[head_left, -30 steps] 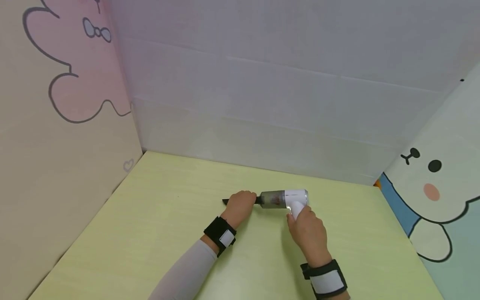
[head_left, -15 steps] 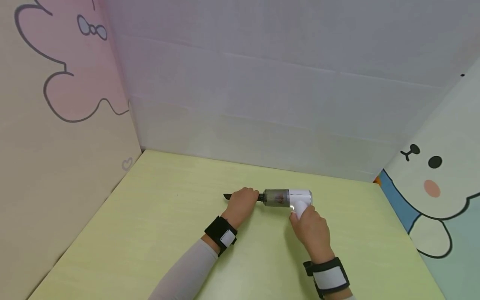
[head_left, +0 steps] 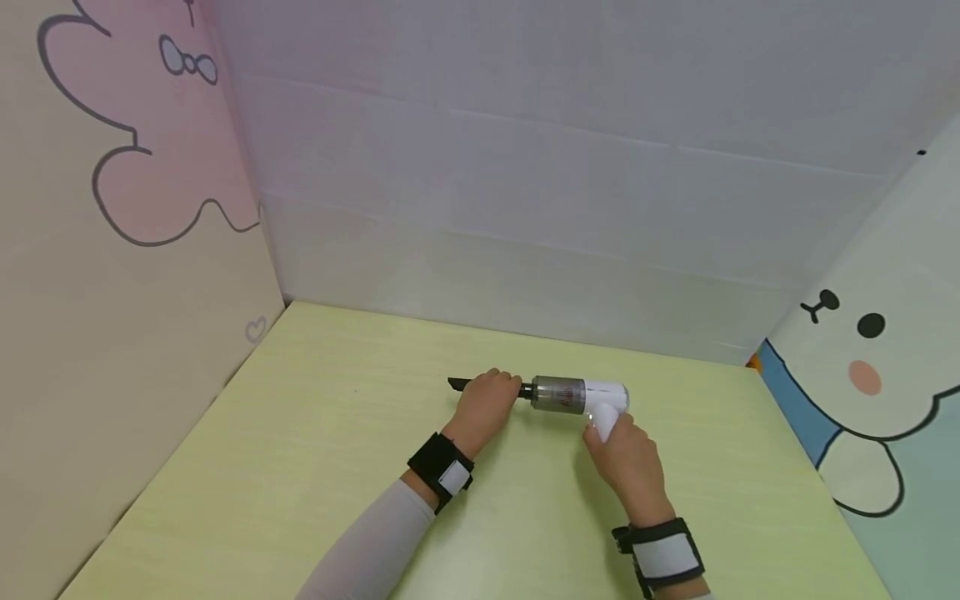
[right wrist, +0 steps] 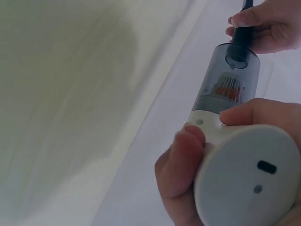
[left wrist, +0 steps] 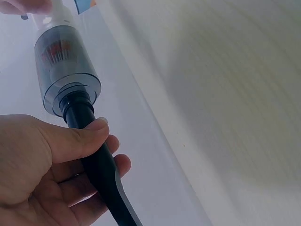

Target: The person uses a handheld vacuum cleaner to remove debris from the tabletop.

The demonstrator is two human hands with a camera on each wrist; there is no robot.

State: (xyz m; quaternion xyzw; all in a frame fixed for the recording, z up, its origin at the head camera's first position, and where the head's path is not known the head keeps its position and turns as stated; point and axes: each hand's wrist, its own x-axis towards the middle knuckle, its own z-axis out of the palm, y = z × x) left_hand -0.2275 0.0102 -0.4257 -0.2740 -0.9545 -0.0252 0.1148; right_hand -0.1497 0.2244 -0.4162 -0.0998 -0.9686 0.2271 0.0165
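A small handheld vacuum cleaner (head_left: pixel 558 394) with a white body and a clear grey dust cup is held above the table by both hands. My right hand (head_left: pixel 628 462) grips its white handle (head_left: pixel 604 421), fingers wrapped round it in the right wrist view. My left hand (head_left: pixel 486 408) holds the black crevice nozzle (left wrist: pixel 101 165) at the front, thumb on one side and fingers curled under. The nozzle's slanted tip points left in the head view. Through the dust cup (right wrist: pixel 228 80) a ribbed filter with something orange-red shows.
Beneath the hands lies a pale yellow table (head_left: pixel 300 433). A plain whitish wall (head_left: pixel 480 183) closes the back. Side panels with cartoon drawings stand left (head_left: pixel 172 183) and right (head_left: pixel 847 392). Both wrists wear black straps.
The vacuum cleaner has shifted slightly right and its nozzle end has risen a little in the head view. Both hands have moved with it and keep their hold.
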